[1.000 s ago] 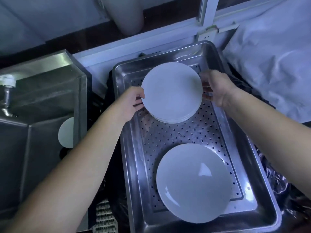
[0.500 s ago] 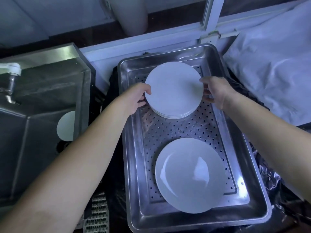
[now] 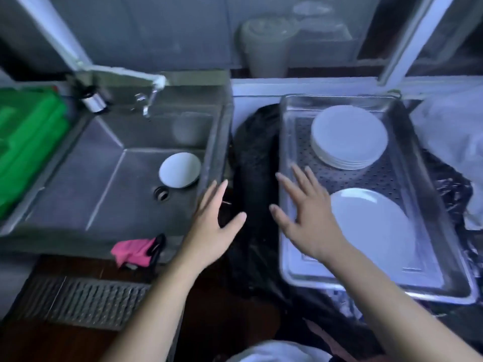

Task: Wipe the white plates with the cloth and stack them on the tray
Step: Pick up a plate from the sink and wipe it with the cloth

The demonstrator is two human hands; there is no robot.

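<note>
Fingers [image 3: 300, 178] of your right hand [image 3: 311, 220] are straight and spread wide, holding nothing, with the palm turned down over the near left part of the rectangular stainless steel tray [image 3: 439, 259]; whether the hand touches the tray's rim you cannot tell through the blur. Your left hand [image 3: 211, 223] is likewise flat and spread, empty, hovering by the right wall of the stainless steel sink [image 3: 78, 184], its fingertips close to the sink's edge. Between your two hands lies crumpled black plastic sheeting [image 3: 251, 158]. On the tray's perforated floor, at the far end, sits a stack of round white plates [image 3: 349, 137], neatly piled; nearer to you lies a single large white plate [image 3: 373, 226], partly hidden under your right wrist and well apart from the stack. Inside the sink basin, by its right wall and just beyond the drain hole [image 3: 162, 193], rests one small round white plate [image 3: 179, 169]. A crumpled pink cloth [image 3: 133, 250] lies on the sink's front ledge, left of your left forearm, touching neither hand. A metal tap [image 3: 149, 100] juts over the basin from the back. Green plastic crates [image 3: 28, 142] stand at the far left, and a metal floor grate [image 3: 86, 301] shows below the sink. No brand, label or writing can be read anywhere.
</note>
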